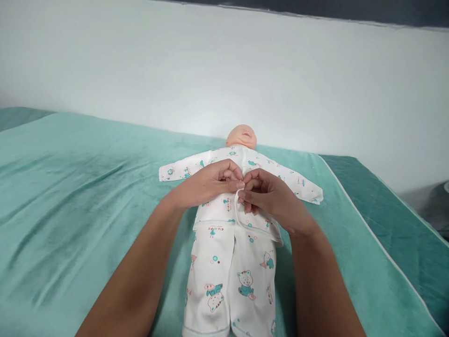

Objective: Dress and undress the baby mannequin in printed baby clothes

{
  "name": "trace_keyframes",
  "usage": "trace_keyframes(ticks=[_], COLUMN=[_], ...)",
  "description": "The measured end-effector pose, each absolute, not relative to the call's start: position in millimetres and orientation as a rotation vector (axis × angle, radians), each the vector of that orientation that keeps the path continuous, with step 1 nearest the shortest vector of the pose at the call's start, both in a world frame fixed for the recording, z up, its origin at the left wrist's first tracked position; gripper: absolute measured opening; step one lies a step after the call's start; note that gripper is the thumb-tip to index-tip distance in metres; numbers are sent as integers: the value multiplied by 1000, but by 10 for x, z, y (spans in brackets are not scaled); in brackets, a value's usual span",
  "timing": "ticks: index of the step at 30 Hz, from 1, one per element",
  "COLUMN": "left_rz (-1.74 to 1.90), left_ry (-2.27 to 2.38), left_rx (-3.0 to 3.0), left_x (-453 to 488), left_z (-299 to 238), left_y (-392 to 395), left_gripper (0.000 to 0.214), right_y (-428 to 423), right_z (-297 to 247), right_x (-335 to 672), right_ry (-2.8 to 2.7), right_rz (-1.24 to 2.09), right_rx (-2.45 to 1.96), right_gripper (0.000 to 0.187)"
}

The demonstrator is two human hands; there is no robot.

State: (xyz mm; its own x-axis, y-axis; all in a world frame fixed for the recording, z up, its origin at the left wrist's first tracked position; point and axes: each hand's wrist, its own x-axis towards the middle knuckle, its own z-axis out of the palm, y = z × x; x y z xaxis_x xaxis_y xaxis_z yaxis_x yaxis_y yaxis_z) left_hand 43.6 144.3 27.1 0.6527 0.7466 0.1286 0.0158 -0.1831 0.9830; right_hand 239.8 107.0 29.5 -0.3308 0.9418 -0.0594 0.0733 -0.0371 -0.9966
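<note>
A baby doll lies on its back on a teal blanket, head away from me, arms spread. It wears a white printed top and matching trousers with teal animal pictures. My left hand and my right hand meet over the doll's chest, fingers curled. Both pinch the front edge of the top where its two sides overlap. A white trim edge curves down from my fingertips.
The blanket covers a bed-like surface with a white piped edge on the right. A darker teal cover shows beyond that edge. A white wall runs behind the doll's head.
</note>
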Motion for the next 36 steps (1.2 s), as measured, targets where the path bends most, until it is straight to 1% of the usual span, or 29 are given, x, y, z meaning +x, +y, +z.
trace_keyframes(ticks=[2,5,12,17,19,24,26,28,31,33,36], left_rz=[760,789,800,536,537,779,841,991,1207,1217,1145], left_ry=[658,664,619,646,698,853,910,955,968,967,1003], left_rx=[1666,1675,1553,1599,1620,1673,1751,1862,2042,2136,2222], left_x=[444,454,431,350,325,340,385,450,554,606,647], left_z=[271,279,306,352,360,321,287,237,134,63,-10], left_y=[1434,1418,1411,1421,1422,1440,1456,1481,1534,1576,1654], left_gripper=[15,11,8,10,12,27,29,27,31,35,40], right_y=[1066,1060,1066,1096,1105,1115,1125,1142,1181,1210,1255], right_z=[286,287,305,277,269,244,214,168,80,24,-27], right_x=[2386,2369,2390,2455,2470,2409,2361,2319,2280,2268,2263], right_ry=[-1504,-1508,-1482,-1388,-1286,-1084,-1125,-1224,-1412,-1530,-1631], right_rz=[1454,1456,1528,1541,1498,1234,1076,908,688,565,472], right_rx=[-1132,-1142,-1074,-941,-891,-805,-830,-886,-1085,-1221,-1299], right_gripper=[22,23,29,16,11,6,5,6,18,29,39])
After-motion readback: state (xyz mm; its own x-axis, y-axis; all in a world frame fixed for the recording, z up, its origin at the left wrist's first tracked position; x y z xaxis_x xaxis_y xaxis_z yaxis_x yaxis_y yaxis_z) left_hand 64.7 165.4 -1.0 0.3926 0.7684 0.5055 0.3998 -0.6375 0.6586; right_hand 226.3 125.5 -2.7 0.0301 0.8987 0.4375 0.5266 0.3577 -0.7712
